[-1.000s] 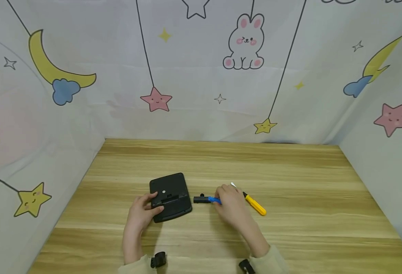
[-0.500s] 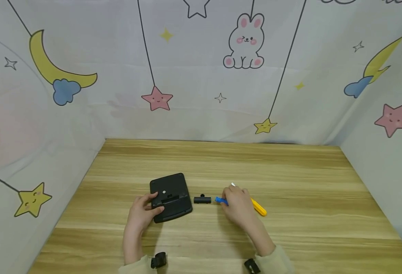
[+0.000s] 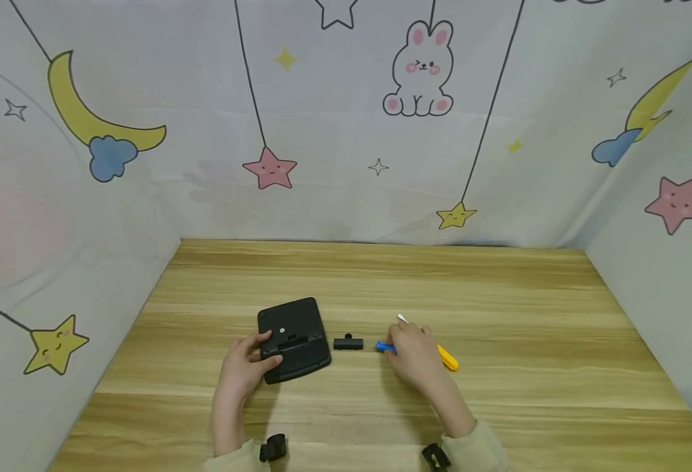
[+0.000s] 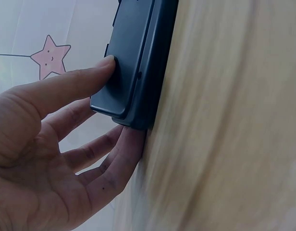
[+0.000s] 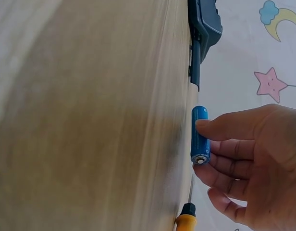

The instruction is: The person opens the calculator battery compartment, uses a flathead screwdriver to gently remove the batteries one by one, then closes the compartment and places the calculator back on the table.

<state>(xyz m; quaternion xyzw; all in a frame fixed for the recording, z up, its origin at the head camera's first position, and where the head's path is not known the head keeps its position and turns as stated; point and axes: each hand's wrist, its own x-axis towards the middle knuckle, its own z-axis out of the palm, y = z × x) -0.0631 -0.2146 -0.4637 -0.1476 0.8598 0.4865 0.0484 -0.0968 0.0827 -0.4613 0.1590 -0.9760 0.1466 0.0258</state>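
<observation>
The left hand [image 3: 244, 364] holds a flat black plastic device with rounded corners [image 3: 293, 321] by its left side, thumb on its upper face; the device lies on the wood-grained desk [image 3: 346, 275], a recessed slot showing. The right hand [image 3: 412, 353] pinches a blue cylindrical battery [image 5: 200, 143] between thumb and fingers; whether the battery touches the desk cannot be told. Between device and battery lies a small black plastic cover with a tab [image 3: 348, 344], just beside the device. A yellow-handled screwdriver with a metal shaft [image 3: 449, 358] lies partly hidden behind the right hand.
</observation>
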